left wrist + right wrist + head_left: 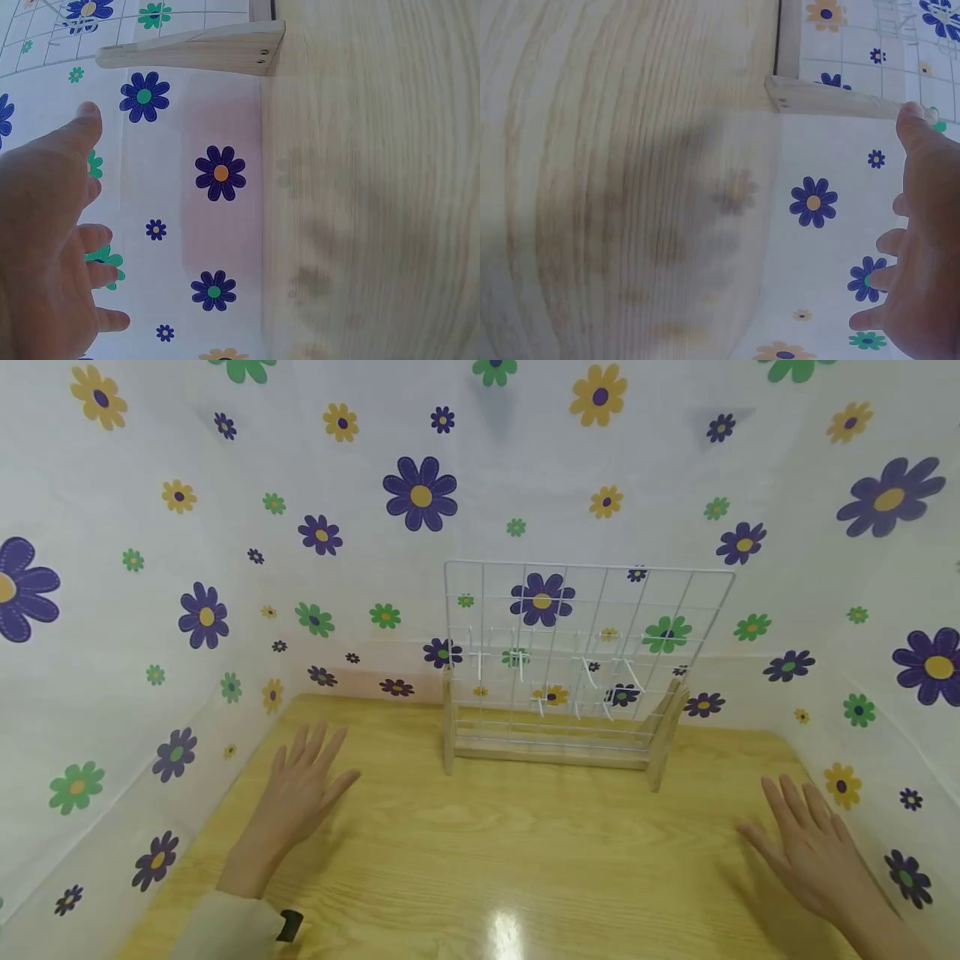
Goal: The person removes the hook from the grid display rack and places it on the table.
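Toward the back of the wood-grain table stands a white wire grid rack on a wooden base, with several white hooks hung on its wires. My left hand hovers over the table's left side, fingers spread, holding nothing. Over on the right side, my right hand is held the same way, fingers apart and nothing in it. Both hands are apart from the rack. In the left wrist view the wooden side leg shows beyond the thumb; the right wrist view shows the other leg.
Flower-printed white sheeting encloses the table at the back and both sides. A dark band sits at the left wrist by a light sleeve. Light glares off the table's front.
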### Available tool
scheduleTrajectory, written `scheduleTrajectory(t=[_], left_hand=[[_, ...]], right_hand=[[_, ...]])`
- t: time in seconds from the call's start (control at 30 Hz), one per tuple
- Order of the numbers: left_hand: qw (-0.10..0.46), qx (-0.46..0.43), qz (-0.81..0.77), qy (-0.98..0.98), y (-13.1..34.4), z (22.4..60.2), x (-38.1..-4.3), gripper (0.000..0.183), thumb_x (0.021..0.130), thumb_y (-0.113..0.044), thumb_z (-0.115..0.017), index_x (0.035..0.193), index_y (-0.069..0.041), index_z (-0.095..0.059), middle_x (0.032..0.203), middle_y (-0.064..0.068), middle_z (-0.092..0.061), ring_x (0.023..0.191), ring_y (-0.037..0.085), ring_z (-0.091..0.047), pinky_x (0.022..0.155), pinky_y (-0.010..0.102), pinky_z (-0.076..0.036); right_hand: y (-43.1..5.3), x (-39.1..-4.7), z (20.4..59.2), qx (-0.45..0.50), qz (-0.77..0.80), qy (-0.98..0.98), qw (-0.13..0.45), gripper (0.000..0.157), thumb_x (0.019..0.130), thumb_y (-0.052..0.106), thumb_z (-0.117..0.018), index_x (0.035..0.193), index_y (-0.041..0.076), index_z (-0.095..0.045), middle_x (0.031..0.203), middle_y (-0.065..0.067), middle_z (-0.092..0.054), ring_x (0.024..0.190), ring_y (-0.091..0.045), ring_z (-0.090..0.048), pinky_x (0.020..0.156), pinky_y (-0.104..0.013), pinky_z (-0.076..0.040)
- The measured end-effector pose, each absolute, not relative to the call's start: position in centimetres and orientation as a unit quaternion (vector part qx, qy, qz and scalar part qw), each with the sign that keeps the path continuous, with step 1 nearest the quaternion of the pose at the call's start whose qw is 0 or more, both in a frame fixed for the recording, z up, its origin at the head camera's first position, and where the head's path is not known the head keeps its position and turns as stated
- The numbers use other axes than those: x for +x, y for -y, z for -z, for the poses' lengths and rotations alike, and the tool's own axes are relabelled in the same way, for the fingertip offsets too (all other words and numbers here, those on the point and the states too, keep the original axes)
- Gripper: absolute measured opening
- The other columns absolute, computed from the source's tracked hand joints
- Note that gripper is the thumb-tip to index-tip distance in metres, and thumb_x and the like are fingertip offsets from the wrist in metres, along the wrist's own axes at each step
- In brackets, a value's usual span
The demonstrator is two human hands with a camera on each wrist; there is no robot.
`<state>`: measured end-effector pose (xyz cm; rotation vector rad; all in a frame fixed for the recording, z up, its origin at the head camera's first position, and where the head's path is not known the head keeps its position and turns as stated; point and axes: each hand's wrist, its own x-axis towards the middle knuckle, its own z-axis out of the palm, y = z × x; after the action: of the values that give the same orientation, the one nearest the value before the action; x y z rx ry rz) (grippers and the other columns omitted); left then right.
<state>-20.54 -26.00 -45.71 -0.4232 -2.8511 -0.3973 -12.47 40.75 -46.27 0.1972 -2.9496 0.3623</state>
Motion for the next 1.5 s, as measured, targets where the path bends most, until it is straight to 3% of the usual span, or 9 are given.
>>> scheduleTrajectory(t=[0.3,0.53,0.83,1.0,1.2,1.37,1.5], left_hand=[[0.104,-0.154,0.151,0.971,24.3,45.0,-21.9,0.073,0.109,-0.051,-0.046,0.164,-0.007,-0.026,0.169,0.026,-0.013,0.155,0.048,-0.006,0.119,0.075,-0.009],[0.098,-0.163,0.164,0.968,22.9,44.6,-23.1,0.074,0.109,-0.051,-0.044,0.164,-0.007,-0.024,0.168,0.027,-0.013,0.155,0.048,-0.006,0.12,0.074,-0.008],[0.116,-0.18,0.173,0.961,20.8,44.3,-24.3,0.074,0.109,-0.05,-0.046,0.165,-0.009,-0.021,0.17,0.022,-0.013,0.154,0.048,-0.013,0.122,0.07,-0.013],[0.126,-0.189,0.184,0.956,19.9,44.1,-24.8,0.075,0.109,-0.048,-0.046,0.165,-0.005,-0.021,0.169,0.022,-0.018,0.154,0.044,-0.016,0.125,0.062,-0.016],[0.138,-0.198,0.227,0.944,18.9,43.8,-25.7,0.07,0.11,-0.041,-0.05,0.164,-0.004,-0.024,0.168,0.021,-0.024,0.154,0.041,-0.023,0.124,0.059,-0.021],[0.128,-0.2,0.255,0.937,17.9,43.6,-26.4,0.069,0.11,-0.041,-0.048,0.165,-0.007,-0.023,0.168,0.018,-0.025,0.153,0.04,-0.025,0.124,0.058,-0.023],[0.111,-0.192,0.278,0.935,17.1,43.1,-26.9,0.07,0.111,-0.045,-0.044,0.165,-0.008,-0.021,0.169,0.017,-0.022,0.153,0.041,-0.025,0.124,0.059,-0.022]], right_hand=[[-40.2,-13.4,45.7,0.089,-0.125,0.981,0.116,0.078,0.11,0.04,-0.049,0.161,-0.007,-0.014,0.159,-0.042,-0.018,0.147,-0.063,-0.005,0.11,-0.082,-0.012],[-39.7,-14.5,45.4,0.123,-0.159,0.968,0.15,0.073,0.11,0.033,-0.05,0.159,-0.012,-0.018,0.156,-0.045,-0.021,0.148,-0.061,-0.009,0.122,-0.068,-0.003],[-38.5,-15.4,44.7,0.117,-0.222,0.96,0.126,0.073,0.111,0.03,-0.049,0.161,-0.008,-0.012,0.157,-0.045,-0.019,0.146,-0.063,-0.012,0.118,-0.075,-0.008],[-38.1,-15.9,44.3,0.117,-0.245,0.954,0.127,0.072,0.111,0.028,-0.051,0.161,-0.007,-0.013,0.154,-0.045,-0.024,0.139,-0.066,-0.022,0.113,-0.079,-0.016],[-37.4,-16.8,43.6,0.103,-0.261,0.952,0.126,0.073,0.111,0.031,-0.051,0.161,-0.007,-0.014,0.153,-0.045,-0.026,0.136,-0.066,-0.027,0.109,-0.08,-0.022],[-36.7,-17.2,43.1,0.101,-0.273,0.948,0.128,0.073,0.111,0.031,-0.05,0.162,-0.006,-0.012,0.153,-0.045,-0.026,0.136,-0.066,-0.027,0.11,-0.08,-0.021],[-36.1,-17.4,42.7,0.106,-0.279,0.943,0.145,0.072,0.111,0.03,-0.051,0.162,-0.005,-0.014,0.151,-0.045,-0.03,0.133,-0.065,-0.033,0.104,-0.08,-0.028]])
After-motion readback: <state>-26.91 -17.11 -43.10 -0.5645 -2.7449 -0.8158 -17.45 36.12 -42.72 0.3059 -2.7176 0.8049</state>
